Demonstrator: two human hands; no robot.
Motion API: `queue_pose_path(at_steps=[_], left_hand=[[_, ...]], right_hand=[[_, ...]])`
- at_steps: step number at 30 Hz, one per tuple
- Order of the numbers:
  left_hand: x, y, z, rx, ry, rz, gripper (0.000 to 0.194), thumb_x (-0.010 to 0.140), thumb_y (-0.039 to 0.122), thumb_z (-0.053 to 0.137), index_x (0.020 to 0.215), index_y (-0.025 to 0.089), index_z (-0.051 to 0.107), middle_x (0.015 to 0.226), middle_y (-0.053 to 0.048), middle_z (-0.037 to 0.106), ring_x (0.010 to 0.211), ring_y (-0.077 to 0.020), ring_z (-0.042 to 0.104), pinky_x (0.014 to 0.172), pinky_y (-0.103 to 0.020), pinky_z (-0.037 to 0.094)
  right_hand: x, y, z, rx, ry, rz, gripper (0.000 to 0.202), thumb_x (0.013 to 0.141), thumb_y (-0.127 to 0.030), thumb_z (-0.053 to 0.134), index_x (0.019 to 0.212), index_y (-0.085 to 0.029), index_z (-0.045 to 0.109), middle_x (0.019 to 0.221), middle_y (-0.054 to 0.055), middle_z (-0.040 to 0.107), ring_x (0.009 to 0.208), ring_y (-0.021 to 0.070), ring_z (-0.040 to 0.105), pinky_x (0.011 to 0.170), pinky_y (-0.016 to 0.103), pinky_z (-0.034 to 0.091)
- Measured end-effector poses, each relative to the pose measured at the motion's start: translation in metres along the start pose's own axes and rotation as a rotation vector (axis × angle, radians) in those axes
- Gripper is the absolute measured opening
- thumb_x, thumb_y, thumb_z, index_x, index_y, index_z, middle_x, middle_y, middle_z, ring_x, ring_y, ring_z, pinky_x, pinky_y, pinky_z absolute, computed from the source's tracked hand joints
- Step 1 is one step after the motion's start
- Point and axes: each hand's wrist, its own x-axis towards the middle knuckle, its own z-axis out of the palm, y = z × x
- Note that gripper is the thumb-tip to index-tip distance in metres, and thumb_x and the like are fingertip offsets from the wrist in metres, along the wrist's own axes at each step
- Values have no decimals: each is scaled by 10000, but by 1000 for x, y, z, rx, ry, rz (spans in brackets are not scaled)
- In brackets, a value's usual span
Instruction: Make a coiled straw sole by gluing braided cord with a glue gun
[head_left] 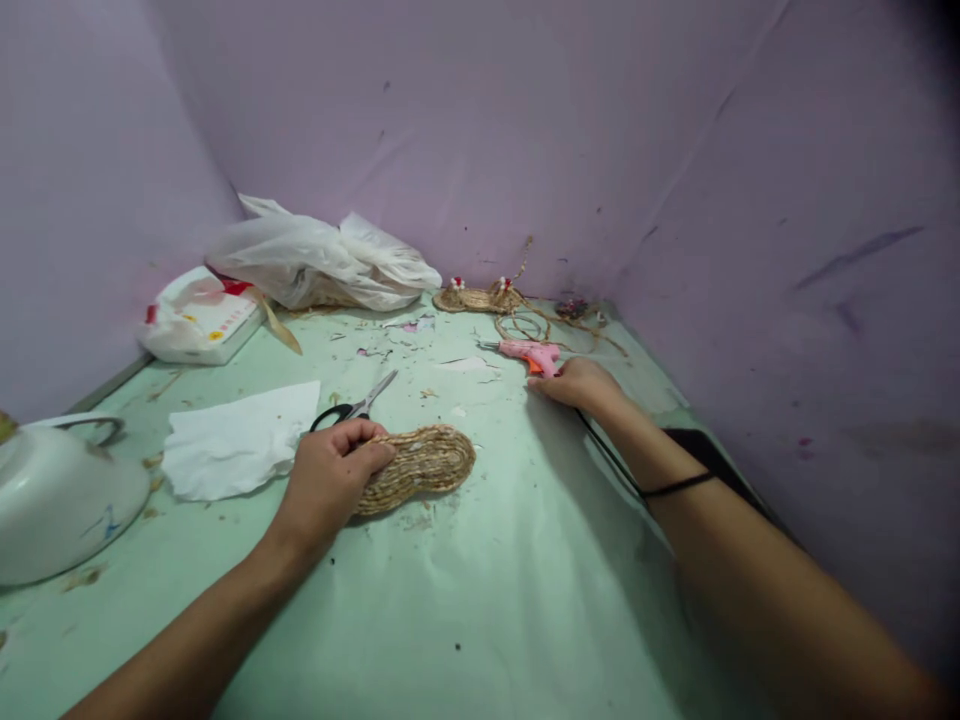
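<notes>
My left hand (336, 472) pinches the near-left end of a woven straw shoe sole (431, 462), thumb on top. Just behind that hand lies a pair of black-handled scissors (365, 396), its blades pointing away to the right. Farther off on the right, my right hand (581, 386) is closed around the handle of a pink glue gun (531, 353), whose nozzle points left. An orange trigger shows near my fingers. A dark cord runs back from the gun beneath my forearm. Most of the right fingers are hidden behind the hand.
Crumpled white paper (236, 440) lies left of the scissors. A pale pot-like vessel (67, 500) stands at the left edge. Toward the back wall are a white box (214, 325), a plastic bag (322, 260), a finished-looking straw sole with beads (478, 300) and coiled braided cord (525, 325).
</notes>
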Motion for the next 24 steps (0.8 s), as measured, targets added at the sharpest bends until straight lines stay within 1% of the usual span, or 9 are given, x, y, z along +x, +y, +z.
queue_pose_path(at_steps=[4, 6, 8, 10, 11, 13, 17, 20, 24], left_hand=[[1, 3, -2, 2, 16, 13, 144, 589, 294, 626, 606, 157, 588, 506, 38, 496, 483, -94, 404, 441, -213, 289], [2, 4, -2, 7, 19, 22, 139, 592, 292, 621, 587, 160, 578, 501, 42, 485, 472, -88, 381, 430, -212, 271], [2, 3, -3, 2, 18, 26, 135, 595, 289, 619, 581, 165, 570, 500, 46, 477, 470, -86, 371, 427, -212, 261], [4, 1, -3, -10, 13, 22, 126, 596, 283, 613, 580, 168, 564, 496, 48, 470, 473, -88, 372, 431, -215, 260], [4, 0, -3, -17, 11, 22, 121, 597, 280, 609, 580, 169, 564, 495, 48, 470, 475, -90, 375, 434, -217, 262], [5, -2, -3, -22, 6, 27, 113, 602, 275, 602, 584, 170, 566, 502, 46, 476, 484, -95, 383, 444, -221, 267], [5, -3, -1, -23, 10, 56, 99, 626, 265, 575, 591, 174, 555, 526, 47, 483, 498, -99, 390, 463, -227, 275], [3, -3, 1, -8, 20, 71, 98, 648, 262, 553, 600, 176, 553, 539, 47, 480, 513, -104, 396, 480, -230, 284], [0, -3, 3, -12, 28, 73, 109, 674, 286, 548, 649, 180, 562, 556, 44, 480, 538, -119, 417, 504, -236, 307]], right_hand=[[5, -5, 3, 198, -72, 73, 146, 684, -269, 671, 677, -152, 584, 629, 30, 606, 641, 192, 607, 578, 325, 477], [-3, -8, 0, 343, -116, 75, 61, 710, -201, 615, 715, -150, 583, 655, 32, 619, 594, 157, 597, 543, 294, 486], [-20, -10, -6, 477, -144, 43, 73, 690, -164, 582, 762, -158, 595, 759, 80, 660, 619, 165, 612, 523, 276, 486], [-45, -7, -12, 592, -149, -17, 203, 692, -191, 564, 892, -190, 597, 971, 91, 668, 697, 164, 626, 514, 251, 477], [-60, -4, -14, 661, -153, -74, 290, 692, -229, 585, 982, -223, 581, 1081, 74, 646, 750, 166, 627, 509, 238, 469], [-92, 3, -13, 847, -178, -244, 351, 674, -295, 640, 1015, -239, 582, 1132, 77, 627, 747, 178, 617, 474, 236, 437], [-144, 17, 2, 825, -300, -448, 230, 760, -370, 601, 948, -240, 625, 939, 65, 666, 757, 201, 613, 560, 274, 465], [-162, 19, 15, 706, -244, -489, 150, 772, -355, 580, 839, -226, 618, 691, 31, 614, 629, 196, 572, 524, 289, 434], [-165, 21, 27, 620, -145, -561, 103, 801, -320, 521, 823, -236, 574, 619, 5, 552, 597, 196, 543, 502, 292, 393]])
